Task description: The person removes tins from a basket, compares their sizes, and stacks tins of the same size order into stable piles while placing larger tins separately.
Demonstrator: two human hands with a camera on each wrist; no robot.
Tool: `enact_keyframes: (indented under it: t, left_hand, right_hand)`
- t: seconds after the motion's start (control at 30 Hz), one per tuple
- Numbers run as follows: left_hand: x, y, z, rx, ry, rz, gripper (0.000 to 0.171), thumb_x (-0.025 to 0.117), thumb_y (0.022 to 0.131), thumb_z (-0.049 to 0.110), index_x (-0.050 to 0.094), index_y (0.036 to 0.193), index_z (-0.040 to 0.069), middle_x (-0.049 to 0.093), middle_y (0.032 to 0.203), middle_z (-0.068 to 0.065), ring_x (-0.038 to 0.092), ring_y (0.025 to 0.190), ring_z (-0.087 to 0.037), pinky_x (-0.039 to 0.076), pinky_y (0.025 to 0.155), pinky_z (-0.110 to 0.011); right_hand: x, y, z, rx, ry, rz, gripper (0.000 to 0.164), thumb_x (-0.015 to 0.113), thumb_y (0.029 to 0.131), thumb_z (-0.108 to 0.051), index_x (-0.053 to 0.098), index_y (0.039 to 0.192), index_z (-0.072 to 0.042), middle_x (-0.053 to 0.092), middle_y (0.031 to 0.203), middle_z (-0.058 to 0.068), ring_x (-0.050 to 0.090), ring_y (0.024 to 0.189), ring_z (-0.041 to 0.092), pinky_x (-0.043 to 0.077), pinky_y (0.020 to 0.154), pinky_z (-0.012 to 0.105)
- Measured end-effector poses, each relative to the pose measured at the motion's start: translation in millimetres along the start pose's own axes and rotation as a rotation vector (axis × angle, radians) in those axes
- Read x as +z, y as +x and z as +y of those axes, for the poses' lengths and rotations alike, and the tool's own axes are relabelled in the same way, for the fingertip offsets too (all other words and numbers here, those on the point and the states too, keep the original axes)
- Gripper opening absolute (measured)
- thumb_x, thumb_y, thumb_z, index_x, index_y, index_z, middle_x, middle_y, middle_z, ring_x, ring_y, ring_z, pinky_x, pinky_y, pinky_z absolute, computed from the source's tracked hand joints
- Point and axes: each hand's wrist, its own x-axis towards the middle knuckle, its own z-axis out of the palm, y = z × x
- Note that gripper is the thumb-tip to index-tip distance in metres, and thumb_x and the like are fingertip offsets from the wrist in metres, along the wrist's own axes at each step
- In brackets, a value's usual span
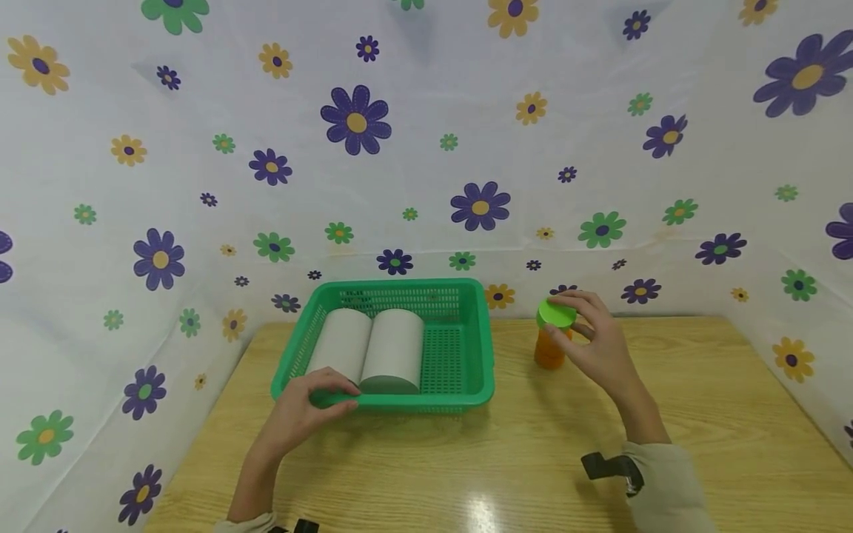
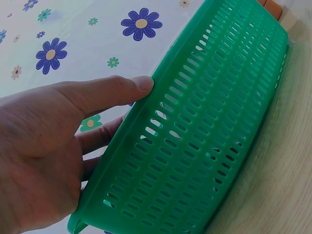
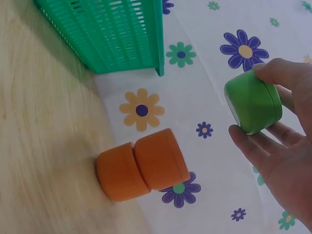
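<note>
My left hand [image 1: 303,411] grips the near rim of a green plastic basket [image 1: 433,400]. In the left wrist view the thumb lies on the outer side of the basket wall [image 2: 161,105], with the fingers behind the rim. Two white half-round blocks [image 1: 395,348] lie side by side inside, toward the left. My right hand [image 1: 603,352] holds a small green cup [image 3: 253,102] between thumb and fingers. Below it two orange cups [image 3: 161,158] form a stack on the table. The right wrist view shows a gap between the green cup and this stack.
The wooden table [image 1: 406,474] carries the basket at centre left and the orange stack to its right. White cloth with printed flowers [image 1: 426,148] hangs behind and at both sides. Black straps [image 1: 609,466] sit at the wrists.
</note>
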Motion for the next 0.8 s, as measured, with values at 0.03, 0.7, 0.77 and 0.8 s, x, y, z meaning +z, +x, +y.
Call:
enact_keyframes:
  t: [0.03, 0.7, 0.77, 0.8]
  left_hand:
    - [-0.2, -0.2, -0.1, 0.001, 0.003, 0.000, 0.014, 0.083, 0.088, 0.022, 0.078, 0.101, 0.025, 0.071, 0.101, 0.013, 0.066, 0.100, -0.011, 0.053, 0.091, -0.036]
    - [-1.0, 0.1, -1.9, 0.013, 0.017, 0.000, 0.014, 0.083, 0.088, 0.023, 0.079, 0.101, 0.024, 0.071, 0.101, 0.014, 0.066, 0.100, -0.011, 0.053, 0.092, -0.034]
    - [-0.4, 0.6, -2.1, 0.016, 0.016, 0.000, 0.014, 0.083, 0.088, 0.023, 0.079, 0.101, 0.024, 0.071, 0.101, 0.014, 0.066, 0.100, -0.011, 0.053, 0.092, -0.034]
    - [-0.2, 0.9, -2.2, 0.016, 0.016, 0.000, 0.014, 0.083, 0.088, 0.023, 0.079, 0.101, 0.024, 0.071, 0.101, 0.014, 0.066, 0.100, -0.011, 0.053, 0.092, -0.034]
  right_hand:
    - [-0.1, -0.3, 2.2, -0.001, 0.004, 0.010, 0.044, 0.078, 0.088, 0.005, 0.067, 0.130, -0.003, 0.055, 0.136, 0.013, 0.054, 0.117, 0.011, 0.051, 0.089, 0.015]
    - [4.5, -8.8, -4.4, 0.091, -0.011, 0.113, 0.039, 0.075, 0.088, 0.008, 0.064, 0.125, 0.012, 0.056, 0.129, 0.029, 0.058, 0.120, 0.046, 0.054, 0.089, 0.031]
    - [5.1, -9.5, -1.3, 0.091, -0.007, 0.118, 0.040, 0.076, 0.088, 0.008, 0.064, 0.125, 0.012, 0.057, 0.129, 0.029, 0.059, 0.120, 0.046, 0.054, 0.090, 0.034]
    - [5.3, -9.8, 0.2, 0.090, -0.006, 0.120, 0.040, 0.076, 0.088, 0.008, 0.064, 0.125, 0.012, 0.057, 0.129, 0.029, 0.059, 0.120, 0.045, 0.054, 0.091, 0.037]
